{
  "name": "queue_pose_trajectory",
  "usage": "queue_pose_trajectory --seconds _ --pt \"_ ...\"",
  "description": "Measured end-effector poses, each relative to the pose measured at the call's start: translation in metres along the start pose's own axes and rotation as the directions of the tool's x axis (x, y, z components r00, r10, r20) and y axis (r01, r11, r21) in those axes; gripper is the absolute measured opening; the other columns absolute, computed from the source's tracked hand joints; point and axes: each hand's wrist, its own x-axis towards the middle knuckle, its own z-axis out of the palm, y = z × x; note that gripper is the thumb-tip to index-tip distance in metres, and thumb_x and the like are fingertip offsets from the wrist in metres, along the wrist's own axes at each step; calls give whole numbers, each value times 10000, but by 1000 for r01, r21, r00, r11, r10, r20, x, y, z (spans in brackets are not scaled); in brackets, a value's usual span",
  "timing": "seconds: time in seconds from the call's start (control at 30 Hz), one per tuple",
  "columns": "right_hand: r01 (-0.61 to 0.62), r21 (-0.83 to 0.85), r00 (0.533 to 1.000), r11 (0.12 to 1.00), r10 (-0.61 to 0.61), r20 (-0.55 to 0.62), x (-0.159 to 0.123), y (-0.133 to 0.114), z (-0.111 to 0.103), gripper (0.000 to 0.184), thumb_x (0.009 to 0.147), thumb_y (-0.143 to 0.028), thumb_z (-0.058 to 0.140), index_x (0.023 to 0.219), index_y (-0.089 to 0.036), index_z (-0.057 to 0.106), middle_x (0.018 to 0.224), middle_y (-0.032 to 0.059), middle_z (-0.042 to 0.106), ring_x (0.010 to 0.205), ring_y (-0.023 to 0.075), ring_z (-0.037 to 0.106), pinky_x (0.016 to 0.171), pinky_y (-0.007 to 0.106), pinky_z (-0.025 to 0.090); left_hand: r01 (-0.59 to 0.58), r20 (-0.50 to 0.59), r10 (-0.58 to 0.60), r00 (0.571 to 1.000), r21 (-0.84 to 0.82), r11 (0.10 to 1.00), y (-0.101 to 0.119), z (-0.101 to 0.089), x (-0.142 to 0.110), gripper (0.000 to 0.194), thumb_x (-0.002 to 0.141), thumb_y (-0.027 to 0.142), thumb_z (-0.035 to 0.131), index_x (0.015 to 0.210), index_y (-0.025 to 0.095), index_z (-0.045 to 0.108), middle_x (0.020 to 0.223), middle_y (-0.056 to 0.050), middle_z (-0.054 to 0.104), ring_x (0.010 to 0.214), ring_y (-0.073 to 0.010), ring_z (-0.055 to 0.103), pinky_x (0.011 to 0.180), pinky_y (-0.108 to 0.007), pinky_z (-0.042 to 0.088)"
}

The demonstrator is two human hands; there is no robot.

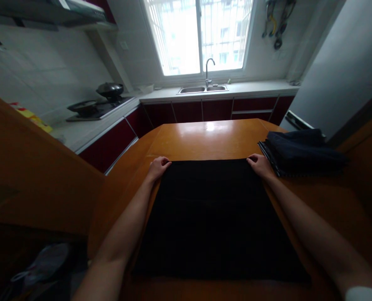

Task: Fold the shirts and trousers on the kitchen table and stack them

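Observation:
A black cloth (217, 217) lies spread flat in a near-rectangle on the wooden table (211, 140). At its far left corner, my left hand (159, 167) is closed, pinching the edge between thumb and fingers. My right hand (261, 165) pinches the far right corner in the same way, and the far edge runs straight between the two. Just beyond my right hand sits a folded stack of dark blue cloth (301, 152).
Past the table stand a counter with a double sink (192, 90) and a faucet (207, 73). A stove with a wok (83, 108) and a lidded pot (109, 89) is at left. A refrigerator (342, 67) rises at right, a wooden panel (32, 167) at left.

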Motion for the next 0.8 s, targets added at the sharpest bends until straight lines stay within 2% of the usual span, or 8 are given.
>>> queue_pose_trajectory --seconds 0.27,0.37,0.53,0.8 --pt "-1 30 1000 1000 1 -6 -1 -2 -2 238 843 -369 607 890 -176 739 886 105 762 796 239 683 765 360 528 5 3 -5 1000 -91 996 -3 2 -2 212 848 404 636 877 196 665 772 -27 660 700 -180 591 686 -295 451" --pt "0 38 1000 999 1 -6 -1 -3 -3 242 839 -371 602 879 -174 737 877 103 760 789 239 682 756 359 527 0 9 1 1000 -124 992 -5 2 -1 223 843 408 641 890 192 665 813 -36 680 721 -182 600 699 -297 466" --pt "-1 47 1000 999 2 -16 -1 -3 -3 232 846 -361 606 882 -175 739 871 102 759 769 236 678 745 354 523 -13 23 17 1000 -167 986 -8 3 0 282 823 385 670 1022 188 705 966 -70 728 800 -200 637 755 -319 494" --pt "6 61 1000 998 -5 -26 -1 -1 -2 221 846 -356 611 877 -176 735 884 98 757 788 234 676 770 353 520 -36 41 43 998 -163 986 -10 3 0 264 829 364 663 999 185 760 880 -65 712 734 -193 599 704 -321 472"
